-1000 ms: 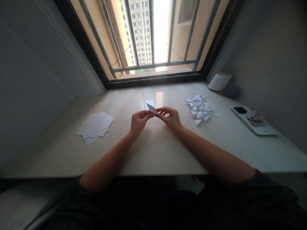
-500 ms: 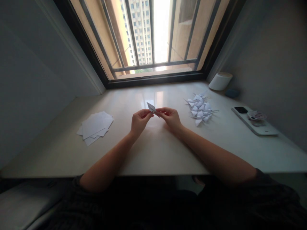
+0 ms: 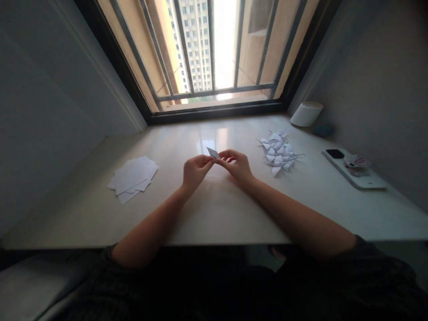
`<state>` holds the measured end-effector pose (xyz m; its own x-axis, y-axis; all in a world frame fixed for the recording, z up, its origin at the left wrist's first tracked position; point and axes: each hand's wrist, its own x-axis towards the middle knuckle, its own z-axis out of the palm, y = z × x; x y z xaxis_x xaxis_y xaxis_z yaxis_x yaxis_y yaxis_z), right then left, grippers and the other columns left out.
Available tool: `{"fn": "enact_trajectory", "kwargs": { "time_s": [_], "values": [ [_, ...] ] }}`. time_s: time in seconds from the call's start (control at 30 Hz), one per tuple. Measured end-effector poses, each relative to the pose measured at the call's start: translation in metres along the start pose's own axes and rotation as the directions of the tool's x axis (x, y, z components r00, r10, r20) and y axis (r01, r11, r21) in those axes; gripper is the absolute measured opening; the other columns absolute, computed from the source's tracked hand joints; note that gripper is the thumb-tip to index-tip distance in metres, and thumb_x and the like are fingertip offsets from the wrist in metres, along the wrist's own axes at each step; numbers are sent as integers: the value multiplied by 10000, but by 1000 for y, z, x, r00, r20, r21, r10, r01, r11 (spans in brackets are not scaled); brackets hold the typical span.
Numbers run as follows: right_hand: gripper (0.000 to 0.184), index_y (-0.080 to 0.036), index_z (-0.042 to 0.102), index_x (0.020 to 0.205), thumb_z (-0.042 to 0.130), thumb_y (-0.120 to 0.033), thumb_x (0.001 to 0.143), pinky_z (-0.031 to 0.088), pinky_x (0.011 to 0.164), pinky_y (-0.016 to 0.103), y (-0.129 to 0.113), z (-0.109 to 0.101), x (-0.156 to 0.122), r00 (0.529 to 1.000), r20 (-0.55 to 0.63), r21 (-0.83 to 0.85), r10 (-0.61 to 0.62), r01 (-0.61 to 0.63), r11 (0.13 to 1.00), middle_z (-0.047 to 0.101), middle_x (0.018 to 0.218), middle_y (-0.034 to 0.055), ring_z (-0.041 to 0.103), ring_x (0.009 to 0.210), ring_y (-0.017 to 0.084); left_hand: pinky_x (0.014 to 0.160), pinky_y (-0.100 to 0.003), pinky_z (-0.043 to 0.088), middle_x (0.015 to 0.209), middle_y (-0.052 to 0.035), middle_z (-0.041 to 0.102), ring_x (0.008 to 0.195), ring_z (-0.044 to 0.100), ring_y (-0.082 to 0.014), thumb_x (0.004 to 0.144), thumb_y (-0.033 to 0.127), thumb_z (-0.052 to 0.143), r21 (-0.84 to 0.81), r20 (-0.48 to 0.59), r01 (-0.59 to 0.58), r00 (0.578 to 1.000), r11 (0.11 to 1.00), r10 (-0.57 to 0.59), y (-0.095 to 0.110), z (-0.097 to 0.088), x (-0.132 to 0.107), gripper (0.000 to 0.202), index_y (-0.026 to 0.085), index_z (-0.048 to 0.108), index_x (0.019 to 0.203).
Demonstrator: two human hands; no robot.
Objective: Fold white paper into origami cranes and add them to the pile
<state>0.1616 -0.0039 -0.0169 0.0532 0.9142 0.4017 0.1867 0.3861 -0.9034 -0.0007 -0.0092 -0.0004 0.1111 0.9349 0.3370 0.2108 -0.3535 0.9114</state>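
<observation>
A small piece of folded white paper (image 3: 213, 153) is pinched between my two hands, above the middle of the white tabletop (image 3: 207, 214). My left hand (image 3: 196, 170) grips it from the left with thumb and fingers. My right hand (image 3: 238, 165) closes on its lower right part, the thumb tip meeting the left fingertips. The paper's pointed upper end sticks out toward the window; its lower part is hidden by the fingers. To the right of my right hand lies a heap of folded white paper pieces (image 3: 278, 151) with thin points, resembling paper cranes.
On the left lies a loose stack of white paper sheets (image 3: 135, 174). A white phone (image 3: 363, 180) with a round grip on its back rests at the right. Behind it are a white cup-like object (image 3: 306, 113) and a small dark blue item (image 3: 323, 130). A barred window (image 3: 214, 109) borders the back.
My right thumb has moved left onto the folded paper, against the left fingertips. The paper has turned slightly, and less of it shows. The heap and the stack stay put.
</observation>
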Motion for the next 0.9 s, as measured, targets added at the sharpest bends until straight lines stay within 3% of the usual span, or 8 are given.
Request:
{"fn": "enact_trajectory", "kwargs": {
  "time_s": [0.17,0.6,0.73,0.9],
  "values": [
    [322,-205,718,774,711,-521,713,455,638,295,2,1,1,1000,-14,42,14,-13,999,714,768,28,612,686,156,707,-285,538,806,-31,745,747,693,-185,759,463,688,161,-12,-70,997,984,73,0,-1,-1,266,212,748,824],
    [312,-208,692,745,692,-520,737,458,634,305,-1,3,0,999,-41,12,-30,31,999,677,697,16,601,659,155,727,-288,565,819,-29,744,739,687,-159,791,431,667,211,-58,-112,990,971,126,2,1,-1,235,210,740,825],
    [306,-214,642,768,708,-510,728,478,646,304,1,6,-1,999,-35,168,6,0,986,655,682,-2,619,660,155,751,-300,573,899,-37,745,803,700,-168,808,428,654,169,-26,-126,991,978,132,7,2,-2,247,222,730,921],
    [307,-232,573,806,693,-510,750,516,722,328,-1,7,-1,995,93,357,19,-52,933,664,675,-25,652,677,156,817,-319,566,967,-31,741,873,704,-179,813,407,661,164,-6,-180,983,970,184,14,1,-4,243,247,720,985]
  ]
}}
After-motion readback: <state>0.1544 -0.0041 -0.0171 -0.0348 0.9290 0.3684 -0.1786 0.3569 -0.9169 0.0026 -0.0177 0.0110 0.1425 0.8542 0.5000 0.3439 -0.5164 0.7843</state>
